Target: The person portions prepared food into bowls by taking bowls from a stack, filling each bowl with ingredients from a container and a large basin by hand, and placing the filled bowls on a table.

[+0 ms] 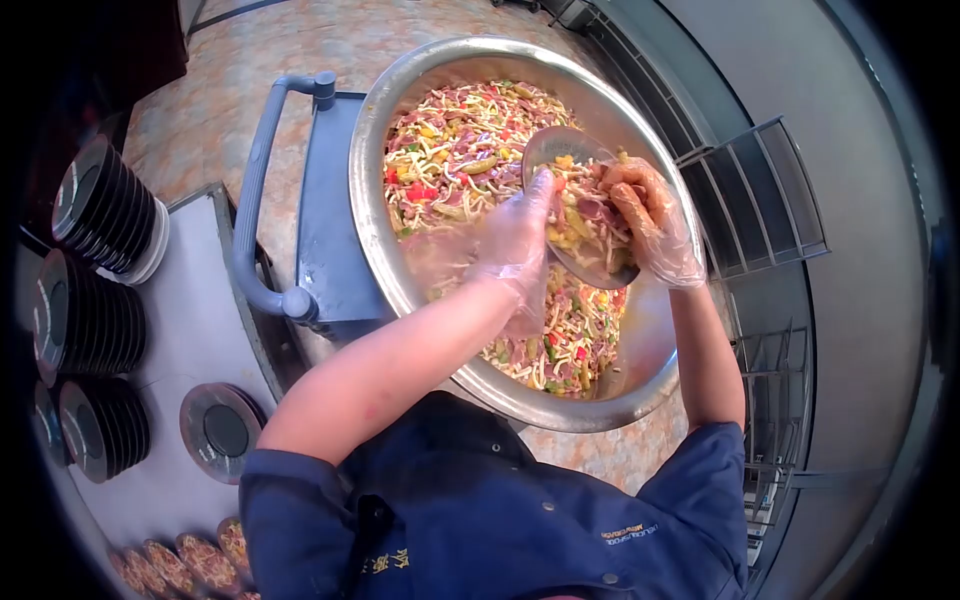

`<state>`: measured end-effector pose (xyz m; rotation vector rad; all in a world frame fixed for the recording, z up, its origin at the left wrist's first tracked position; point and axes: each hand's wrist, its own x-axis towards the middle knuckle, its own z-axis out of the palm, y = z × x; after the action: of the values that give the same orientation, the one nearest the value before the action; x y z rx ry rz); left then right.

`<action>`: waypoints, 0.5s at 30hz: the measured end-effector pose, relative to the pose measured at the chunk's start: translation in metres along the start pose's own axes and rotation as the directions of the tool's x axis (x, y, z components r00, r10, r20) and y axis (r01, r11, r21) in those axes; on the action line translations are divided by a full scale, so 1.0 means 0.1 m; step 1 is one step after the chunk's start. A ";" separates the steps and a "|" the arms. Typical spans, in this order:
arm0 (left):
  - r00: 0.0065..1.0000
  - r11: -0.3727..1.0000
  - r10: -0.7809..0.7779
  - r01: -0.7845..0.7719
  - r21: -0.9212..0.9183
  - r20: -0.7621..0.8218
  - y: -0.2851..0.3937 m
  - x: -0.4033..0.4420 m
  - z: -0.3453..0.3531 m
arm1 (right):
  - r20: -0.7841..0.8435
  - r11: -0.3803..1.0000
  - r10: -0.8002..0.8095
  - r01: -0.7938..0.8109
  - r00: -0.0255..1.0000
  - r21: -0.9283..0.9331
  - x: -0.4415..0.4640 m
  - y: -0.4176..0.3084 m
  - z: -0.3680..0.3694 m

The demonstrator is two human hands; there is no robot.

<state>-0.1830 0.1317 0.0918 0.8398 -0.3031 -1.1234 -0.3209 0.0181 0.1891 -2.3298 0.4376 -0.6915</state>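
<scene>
A wide metal bowl [367,205] holds a mix of meat pieces, pale strips and red, green and yellow bits. Over it, my left hand [515,235], in a clear plastic glove, grips the near left rim of a tilted round plate [541,148]. Some of the same food mix [585,225] lies on this plate. My right hand [650,215], also in a clear glove, has its fingers curled on the food at the plate's right side. Whatever is under those fingers is partly hidden.
A blue cart [340,210] with a handle stands beneath the bowl. On the pale table [190,330] at the left are stacks of dark plates [95,310] and, at its lower end, several filled plates [205,565]. Wire racks [755,200] line the right side.
</scene>
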 end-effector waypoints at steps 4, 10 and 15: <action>0.999 0.999 -0.023 0.023 0.027 0.023 -0.01 0.02 -0.01 | 0.113 0.935 -0.149 0.177 0.982 -0.307 0.02 -0.18 -0.04; 0.995 0.991 -0.077 0.082 -0.105 0.056 0.20 -0.49 0.18 | 0.232 0.878 -0.362 0.413 0.903 -0.241 -0.04 -0.27 -0.30; 0.992 0.986 0.070 -0.053 -0.159 0.108 0.07 -0.94 0.14 | 0.301 0.942 -0.328 0.288 0.895 0.172 -0.25 -0.58 -0.33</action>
<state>-0.2276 0.2098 0.1234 0.6260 -0.3290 -1.1236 -0.3533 0.0554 0.2405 -2.3580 -0.1273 -0.4440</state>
